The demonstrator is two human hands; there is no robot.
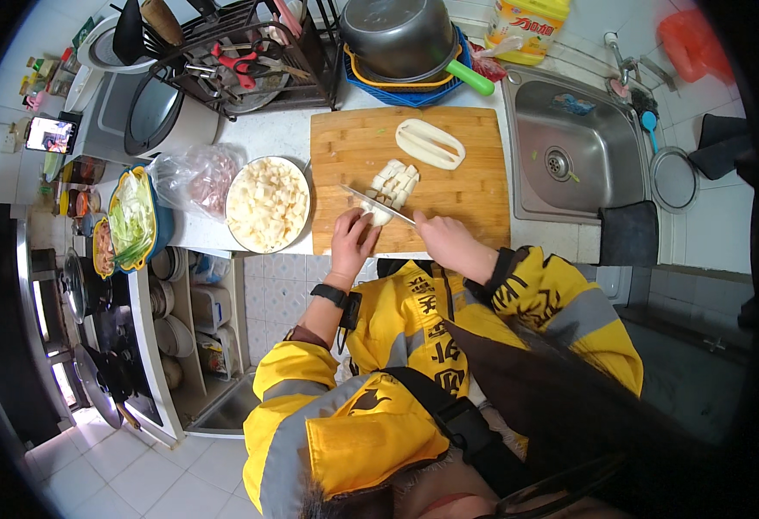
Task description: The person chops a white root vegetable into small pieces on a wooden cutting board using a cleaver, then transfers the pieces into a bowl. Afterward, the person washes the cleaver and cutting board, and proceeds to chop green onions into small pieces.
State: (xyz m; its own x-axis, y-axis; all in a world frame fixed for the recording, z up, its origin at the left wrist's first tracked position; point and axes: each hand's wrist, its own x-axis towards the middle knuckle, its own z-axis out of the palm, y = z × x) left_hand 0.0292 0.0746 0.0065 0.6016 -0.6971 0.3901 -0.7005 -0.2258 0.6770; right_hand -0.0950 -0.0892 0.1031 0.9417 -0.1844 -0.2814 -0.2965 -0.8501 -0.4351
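**Cutting white pieces on the board**

Head view, looking down from above:

On the white worktop (267, 130), a wooden board (449, 130). On the board, near its front edge, a small white chunk (379, 216). Left hand (352, 244) pressed on that chunk, fingers curled over it, grip clenched on the chunk. Right hand (449, 242) just beside it, grip closed around the handle of a knife (378, 206). Blade pointing left and away, lying across the top of the chunk, right next to the left fingertips.

Just behind the blade, a little heap of cut sticks (395, 180), white, side by side. Farther back on the board, one long white slab (430, 143), uncut, well apart from both hands.

Left of the board, touching its edge, a round bowl (234, 227) full of small white cubes. Left of that, a clear bag (198, 177) with something pink inside. Farther left, a blue basket (162, 227) with green leaves.

Right of the board, a steel sink (526, 156). Behind the board, a dark pot (397, 35) with a green handle, sitting in a blue basket. Beside it, a black rack (224, 60) with red scissors and other tools. A black watch on the left wrist, yellow sleeves on both arms.
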